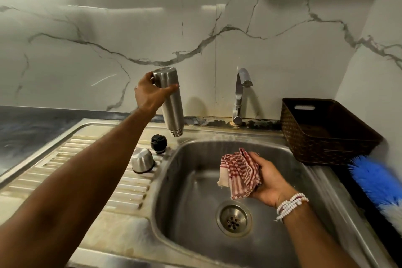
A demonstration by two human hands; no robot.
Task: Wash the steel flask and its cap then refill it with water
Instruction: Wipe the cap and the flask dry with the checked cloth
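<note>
My left hand grips the steel flask near its base and holds it upside down, its open threaded mouth pointing down over the sink's back left corner. On the ribbed drainboard below it lie the steel cup cap, mouth down, and the black inner stopper. Over the sink basin my right hand holds a crumpled red-and-white checked cloth.
The tap stands at the back of the sink with no water running from it. A dark woven basket sits at the right, with a blue and white brush in front of it. The drain lies in the basin.
</note>
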